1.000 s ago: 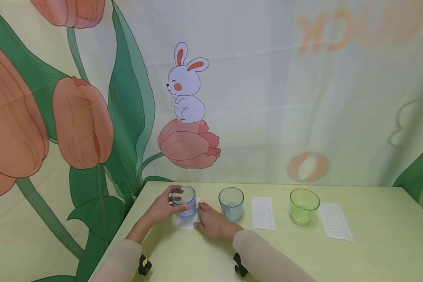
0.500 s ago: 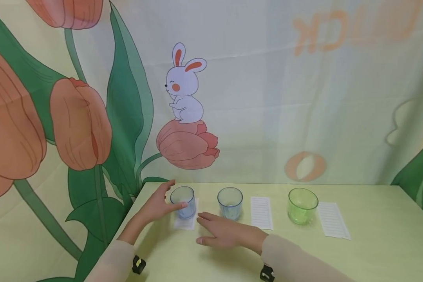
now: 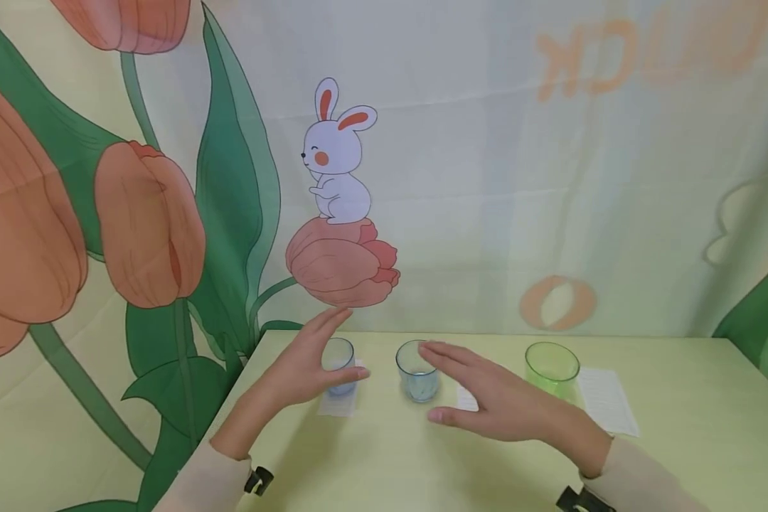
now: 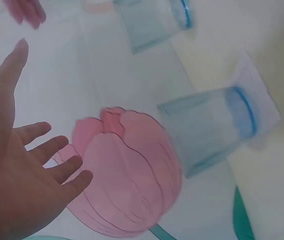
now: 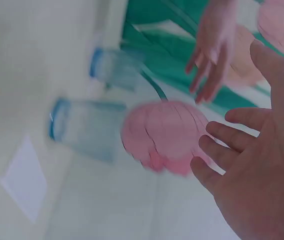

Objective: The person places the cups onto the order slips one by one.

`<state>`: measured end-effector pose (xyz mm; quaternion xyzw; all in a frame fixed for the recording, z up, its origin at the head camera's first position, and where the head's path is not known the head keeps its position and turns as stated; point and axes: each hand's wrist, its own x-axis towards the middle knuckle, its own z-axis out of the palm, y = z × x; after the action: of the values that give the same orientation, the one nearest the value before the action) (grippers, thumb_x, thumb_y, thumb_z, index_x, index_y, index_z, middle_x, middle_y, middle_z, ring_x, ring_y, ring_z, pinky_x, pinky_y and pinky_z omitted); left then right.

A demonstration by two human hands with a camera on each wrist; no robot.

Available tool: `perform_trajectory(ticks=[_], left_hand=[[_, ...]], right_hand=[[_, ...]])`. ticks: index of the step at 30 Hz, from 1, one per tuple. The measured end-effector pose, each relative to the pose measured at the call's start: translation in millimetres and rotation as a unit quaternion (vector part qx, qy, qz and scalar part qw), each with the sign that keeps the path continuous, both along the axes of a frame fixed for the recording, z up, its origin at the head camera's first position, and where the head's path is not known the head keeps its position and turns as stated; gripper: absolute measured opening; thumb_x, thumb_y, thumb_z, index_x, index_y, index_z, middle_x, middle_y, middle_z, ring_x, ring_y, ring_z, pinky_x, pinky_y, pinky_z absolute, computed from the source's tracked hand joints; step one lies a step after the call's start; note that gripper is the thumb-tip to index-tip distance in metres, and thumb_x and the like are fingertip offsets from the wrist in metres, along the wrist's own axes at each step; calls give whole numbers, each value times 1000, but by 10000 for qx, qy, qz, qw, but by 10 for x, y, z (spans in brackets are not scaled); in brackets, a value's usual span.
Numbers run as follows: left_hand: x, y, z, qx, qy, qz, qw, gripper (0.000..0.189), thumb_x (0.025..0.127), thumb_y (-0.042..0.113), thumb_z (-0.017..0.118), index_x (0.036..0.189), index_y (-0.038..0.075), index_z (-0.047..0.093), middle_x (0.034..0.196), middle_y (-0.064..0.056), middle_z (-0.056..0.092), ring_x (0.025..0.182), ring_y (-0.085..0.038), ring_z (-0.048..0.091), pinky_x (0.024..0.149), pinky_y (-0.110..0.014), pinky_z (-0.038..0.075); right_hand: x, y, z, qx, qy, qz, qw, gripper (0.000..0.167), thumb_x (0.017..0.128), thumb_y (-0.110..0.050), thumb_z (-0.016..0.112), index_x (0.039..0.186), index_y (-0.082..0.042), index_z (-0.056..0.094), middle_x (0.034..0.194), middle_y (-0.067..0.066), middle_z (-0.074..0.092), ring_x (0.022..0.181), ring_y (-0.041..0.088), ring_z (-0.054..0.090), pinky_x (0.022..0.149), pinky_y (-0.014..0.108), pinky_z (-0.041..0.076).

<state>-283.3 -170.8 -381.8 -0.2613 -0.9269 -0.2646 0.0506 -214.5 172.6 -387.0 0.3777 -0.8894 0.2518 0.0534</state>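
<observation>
Lifted since a second ago, the left hand and right hand have come away from the left glass and its slip, the right swinging across to the right; the glasses stay put. Beige sleeves run off the bottom edge. Both hands are in the air over the pale yellow-green worktop, fingers spread, holding nothing. Behind the left hand, which covers its left side, the left glass stands upright on its slip. Beyond the right fingertips is the middle glass, its rim partly covered. The right hand hides most of the middle slip and the lower green glass; the right slip lies just beside that glass. Behind hangs a curtain printed with tulips and a rabbit, its orange lettering faint and reversed.
</observation>
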Motion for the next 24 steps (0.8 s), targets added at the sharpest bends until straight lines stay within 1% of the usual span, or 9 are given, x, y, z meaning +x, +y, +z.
perform_trajectory(ticks=[3,6,9,12,14,16,20,24], left_hand=[[84,101,73,-163,414,-128,9989,107,86,69,78,169,24,29,175,7,21,160,-28,24,121,-62,33],[125,182,128,-439,875,-189,9950,106,87,71,75,169,22,30,176,7,18,161,-28,21,122,-63,31],[108,250,156,-637,1267,-186,9897,104,89,71,72,169,21,29,177,5,17,162,-27,19,123,-62,29],[50,317,160,-715,1481,-205,9862,102,91,72,69,170,26,24,177,5,15,163,-24,16,125,-58,27],[3,359,151,-711,1516,-231,9856,101,92,73,67,171,30,20,177,5,14,163,-21,14,126,-57,26],[-39,392,133,-666,1455,-236,9868,101,92,74,66,171,35,16,177,6,12,163,-19,12,127,-56,24],[-104,448,55,-620,1287,-137,9896,102,91,74,66,171,38,13,177,6,12,163,-24,13,125,-60,27],[-122,492,-30,-771,1109,-45,9908,103,91,74,67,171,26,23,177,2,14,163,-28,14,126,-59,25]], right_hand=[[14,208,60,-110,300,-300,9990,83,101,-59,66,168,-23,33,171,-3,33,156,25,34,119,56,39],[9,411,71,-81,580,-522,9969,85,100,-55,69,168,-20,33,171,0,33,157,29,33,118,60,38],[-16,587,68,-5,825,-711,9941,86,99,-51,73,167,-15,33,171,5,33,157,34,30,118,63,36],[-44,735,65,57,1042,-943,9901,88,98,-49,76,167,-12,35,171,9,33,157,37,29,116,66,34],[-60,817,64,82,1132,-1069,9878,89,97,-48,77,166,-12,35,170,10,34,156,38,30,115,67,34],[-71,887,62,105,1173,-1160,9862,90,96,-48,78,166,-12,35,170,11,34,155,39,32,114,67,34],[-91,1000,48,211,1164,-1265,9849,91,96,-49,77,167,-11,35,170,13,33,154,40,33,114,68,33],[-128,1091,26,274,1206,-1338,9833,92,95,-49,78,167,-11,34,169,16,33,153,43,33,113,70,34]])
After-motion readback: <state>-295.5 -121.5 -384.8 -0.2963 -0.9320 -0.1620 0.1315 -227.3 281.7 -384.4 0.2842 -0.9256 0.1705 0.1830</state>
